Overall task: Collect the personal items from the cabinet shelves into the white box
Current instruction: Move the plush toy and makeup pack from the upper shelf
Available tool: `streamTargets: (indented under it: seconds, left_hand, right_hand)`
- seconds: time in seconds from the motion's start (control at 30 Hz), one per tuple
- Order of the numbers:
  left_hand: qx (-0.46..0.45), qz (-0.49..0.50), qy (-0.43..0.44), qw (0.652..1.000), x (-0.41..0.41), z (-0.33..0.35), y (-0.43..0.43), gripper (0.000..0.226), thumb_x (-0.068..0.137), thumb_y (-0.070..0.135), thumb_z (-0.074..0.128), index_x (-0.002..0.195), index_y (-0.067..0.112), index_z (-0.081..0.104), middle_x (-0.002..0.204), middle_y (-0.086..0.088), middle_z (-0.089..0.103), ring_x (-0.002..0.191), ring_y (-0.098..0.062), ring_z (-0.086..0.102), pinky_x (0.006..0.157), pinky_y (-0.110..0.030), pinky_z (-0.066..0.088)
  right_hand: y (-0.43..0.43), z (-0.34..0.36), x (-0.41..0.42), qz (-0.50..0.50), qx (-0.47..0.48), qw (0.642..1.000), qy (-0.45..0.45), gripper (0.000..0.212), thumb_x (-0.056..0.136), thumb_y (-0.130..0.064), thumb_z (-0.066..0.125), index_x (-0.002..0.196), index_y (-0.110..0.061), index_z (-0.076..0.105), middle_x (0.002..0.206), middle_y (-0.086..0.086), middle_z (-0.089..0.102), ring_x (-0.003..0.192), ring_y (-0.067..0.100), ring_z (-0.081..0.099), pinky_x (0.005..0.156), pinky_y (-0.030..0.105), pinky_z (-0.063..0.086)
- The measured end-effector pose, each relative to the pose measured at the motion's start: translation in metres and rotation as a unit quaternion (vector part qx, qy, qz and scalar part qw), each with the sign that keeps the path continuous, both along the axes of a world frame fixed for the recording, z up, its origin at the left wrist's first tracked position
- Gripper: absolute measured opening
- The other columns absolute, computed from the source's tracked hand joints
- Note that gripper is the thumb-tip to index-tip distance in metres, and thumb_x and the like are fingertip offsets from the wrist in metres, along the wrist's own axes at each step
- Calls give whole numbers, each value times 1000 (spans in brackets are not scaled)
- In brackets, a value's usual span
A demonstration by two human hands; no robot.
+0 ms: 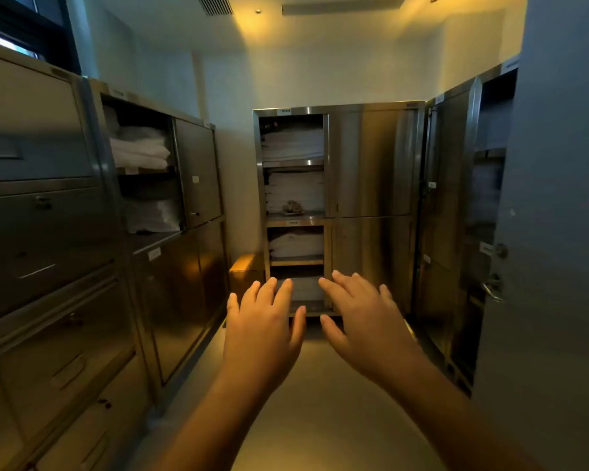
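hovering palm-down in front of you, your left hand [262, 321] and your right hand [361, 317] were side by side and apart, fingers straight and slightly spread, gripping nothing.

beyond them stood the middle steel cabinet [371, 164], with its left column open. the one personal item you could make out there was a small lumpy object [292, 207], mottled brown and grey and too blurred to name. it sat at the front edge of the second shelf from the top, just before a stack of folded white linen [295, 188].

you had four shelves showing in that open column, each with one white stack. besides the second, these were the top stack [293, 144], the third stack [295, 244] and the lowest stack [303, 288], which was partly hidden behind your fingertips.

the left cabinet [198, 171] had one open side with two more white stacks, an upper pile [140, 151] and a lower pile [150, 215].

one box-shaped thing [247, 266], lit amber, stood just left of the middle steel cabinet.
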State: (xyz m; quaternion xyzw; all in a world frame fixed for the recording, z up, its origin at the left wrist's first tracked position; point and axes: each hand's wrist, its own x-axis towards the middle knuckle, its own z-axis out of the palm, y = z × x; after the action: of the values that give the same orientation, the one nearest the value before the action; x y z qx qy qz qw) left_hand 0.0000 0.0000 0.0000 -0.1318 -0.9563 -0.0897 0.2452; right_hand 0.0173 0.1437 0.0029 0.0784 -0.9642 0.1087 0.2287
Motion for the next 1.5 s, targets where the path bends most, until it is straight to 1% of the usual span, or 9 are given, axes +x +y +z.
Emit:
streamTargets:
  seconds: [0.23, 0.37, 0.6, 0.7, 0.83, 0.97, 1.1, 1.3, 1.5]
  left_hand:
    - [19, 3, 10, 1000, -112, -7, 42, 53, 96, 48, 24, 145, 30, 16, 151, 7, 22, 139, -12, 16, 113, -41, 12]
    - [23, 16, 6, 1000, -165, -16, 48, 53, 95, 48, 23, 145, 30, 16, 151, 8, 22, 139, -12, 15, 113, -39, 11]
    - [31, 37, 9, 999, -256, -23, 29, 53, 95, 47, 26, 145, 29, 21, 150, 7, 25, 139, -13, 17, 112, -39, 10]
    - [29, 38, 2, 999, -304, -30, 15, 53, 95, 47, 26, 145, 30, 19, 151, 8, 23, 139, -13, 14, 112, -39, 9]
    - [22, 43, 2, 999, -373, -32, -17, 53, 95, 46, 25, 145, 29, 19, 151, 7, 23, 140, -13, 14, 112, -40, 9]
    - [3, 59, -2, 998, -445, -22, -63, 53, 95, 47, 24, 145, 29, 18, 152, 7, 22, 140, -15, 13, 113, -41, 9]
    - [-12, 47, 13, 999, -511, -10, -91, 53, 95, 45, 27, 144, 27, 23, 150, 5, 26, 139, -17, 17, 112, -42, 13]
    - [-13, 18, -20, 1000, -586, -25, -86, 53, 95, 46, 25, 145, 29, 18, 151, 5, 22, 139, -15, 13, 112, -41, 9]
    - [13, -3, -39, 999, -665, -45, -68, 52, 95, 46, 25, 144, 31, 17, 152, 8, 21, 140, -13, 11, 113, -40, 5]
  right_hand:
    - [51, -5, -108, 0, 1, 1000, 17, 56, 94, -42, 39, 144, -35, 15, 153, -9, 16, 141, 13, 8, 113, 42, 10]
    - [59, -6, -172, 14, -11, 1000, 4, 56, 95, -41, 38, 144, -36, 14, 154, -11, 14, 141, 12, 7, 114, 41, 8]
    - [38, -17, -275, 55, -11, 998, -23, 55, 96, -40, 38, 145, -34, 14, 154, -10, 12, 142, 13, 5, 114, 42, 5]
    - [24, -23, -322, 59, -4, 998, -27, 54, 96, -39, 37, 145, -33, 15, 154, -9, 13, 141, 14, 6, 114, 43, 7]
    - [-1, -24, -388, 57, 13, 998, -27, 54, 96, -38, 37, 145, -32, 16, 154, -7, 13, 142, 15, 6, 113, 44, 8]
    - [-36, -9, -464, 54, 8, 998, -14, 53, 96, -37, 37, 145, -31, 18, 154, -7, 15, 141, 15, 8, 113, 45, 9]
    - [-64, -7, -527, 49, -12, 999, -7, 53, 95, -37, 39, 144, -32, 20, 153, -7, 17, 141, 14, 10, 113, 45, 9]
    - [-69, -21, -597, 32, -17, 999, -31, 54, 94, -36, 41, 144, -31, 20, 153, -7, 19, 141, 16, 10, 113, 46, 10]
    - [-56, -41, -673, 27, -24, 999, -34, 53, 94, -36, 41, 143, -32, 22, 152, -7, 21, 140, 14, 12, 113, 45, 10]
